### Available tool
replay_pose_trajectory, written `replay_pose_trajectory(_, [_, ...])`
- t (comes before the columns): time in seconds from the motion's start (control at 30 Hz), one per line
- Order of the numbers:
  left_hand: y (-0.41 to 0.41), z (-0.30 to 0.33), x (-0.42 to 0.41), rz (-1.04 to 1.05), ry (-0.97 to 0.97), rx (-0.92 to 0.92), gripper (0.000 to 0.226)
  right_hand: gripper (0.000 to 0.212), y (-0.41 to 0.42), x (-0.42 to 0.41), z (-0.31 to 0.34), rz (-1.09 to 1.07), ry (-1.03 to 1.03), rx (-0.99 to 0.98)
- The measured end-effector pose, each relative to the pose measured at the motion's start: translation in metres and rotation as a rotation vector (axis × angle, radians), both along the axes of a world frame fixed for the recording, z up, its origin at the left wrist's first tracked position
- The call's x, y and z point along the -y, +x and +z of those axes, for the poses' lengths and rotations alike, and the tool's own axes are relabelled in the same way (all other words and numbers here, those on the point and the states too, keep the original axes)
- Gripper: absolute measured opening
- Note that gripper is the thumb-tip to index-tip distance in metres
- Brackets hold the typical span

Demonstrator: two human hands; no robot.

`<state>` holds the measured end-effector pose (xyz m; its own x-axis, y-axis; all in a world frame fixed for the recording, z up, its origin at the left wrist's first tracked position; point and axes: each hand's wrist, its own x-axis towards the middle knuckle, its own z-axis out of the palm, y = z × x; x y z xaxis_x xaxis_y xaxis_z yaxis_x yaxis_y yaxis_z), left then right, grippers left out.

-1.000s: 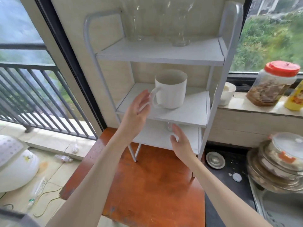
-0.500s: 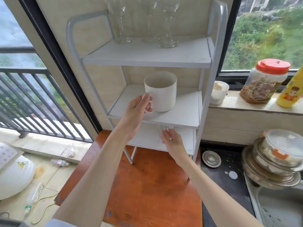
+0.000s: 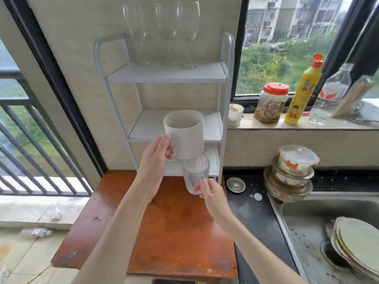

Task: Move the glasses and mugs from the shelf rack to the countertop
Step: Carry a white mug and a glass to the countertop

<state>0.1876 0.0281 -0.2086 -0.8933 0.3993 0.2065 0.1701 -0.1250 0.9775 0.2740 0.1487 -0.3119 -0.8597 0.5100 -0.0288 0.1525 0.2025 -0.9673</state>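
Note:
A white three-tier shelf rack (image 3: 224,87) stands at the back of an orange-brown wooden countertop (image 3: 170,232). My left hand (image 3: 155,156) grips the handle of a large white mug (image 3: 185,134), held in the air in front of the middle shelf. Just below it my right hand (image 3: 211,191) holds a clear ribbed glass (image 3: 195,174) by its base, out in front of the bottom shelf and above the wood. Three tall stemmed glasses (image 3: 168,31) stand on the top shelf.
A black counter (image 3: 254,214) lies to the right with a small metal lid (image 3: 235,184), stacked lidded containers (image 3: 293,171) and a steel sink (image 3: 303,222) holding plates. On the window sill sit a small white cup (image 3: 235,114), a red-lidded jar (image 3: 270,103) and bottles. Balcony railing is left.
My left hand has lifted the white mug off the middle shelf and drawn it forward. My right hand has pulled the clear glass out from the bottom shelf.

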Motion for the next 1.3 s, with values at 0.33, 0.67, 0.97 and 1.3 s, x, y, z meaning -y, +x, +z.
replay_pose_trajectory(0.33, [0.113, -0.018, 0.007, -0.261, -0.019, 0.010, 0.028, 0.031, 0.180, 0.016, 0.009, -0.386, 0.013, 0.005])
replay_pose_trajectory(0.67, [0.297, -0.026, -0.077, -0.706, 0.031, -0.014, 0.033, 0.032, 0.414, -0.004, 0.022, -0.872, 0.052, -0.026])
replay_pose_trajectory(0.97, [0.554, -0.038, -0.143, -1.005, -0.008, 0.024, 0.020, 0.032, 0.687, -0.005, 0.026, -1.211, 0.107, 0.005])
replay_pose_trajectory(1.3, [0.805, -0.053, -0.195, -1.327, -0.093, 0.019, 0.025, 0.031, 0.936, 0.003, 0.024, -1.557, 0.086, -0.024])
